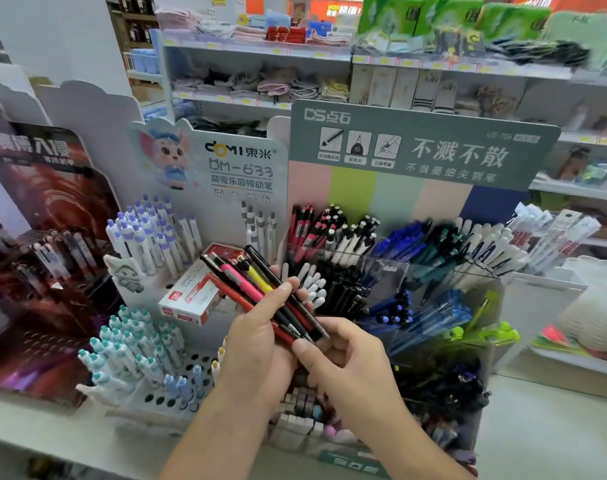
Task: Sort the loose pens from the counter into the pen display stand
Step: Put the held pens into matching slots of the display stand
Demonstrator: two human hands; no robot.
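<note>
Black, red, pink and yellow barrels make up the pens (260, 289), a mixed bundle held in front of the stand (392, 271) rather than lying on the desk (537, 427). The left hand (257, 337) clamps the bundle near its lower half, thumb across the top, so the barrels fan up and to the left and each colour can be read. The right hand (343, 355) pinches the lower tips between thumb and fingers, apparently to draw one pen clear of the rest.

The stand is divided into clear compartments, each stocked by type: red-and-black at the upper left, white-capped and black in the middle, blue and teal to the right. This grouping presumably sets where each loose pen belongs. Holding the bundle just before the compartments keeps the travel short.

Judgement: sorting is in hand, with several pens left to place. The next move calls for matching one barrel to its compartment; black pens look most likely to be misfiled, as several black types stand close together.

A white holder (149, 358) with teal-capped pens stands to the left.
</note>
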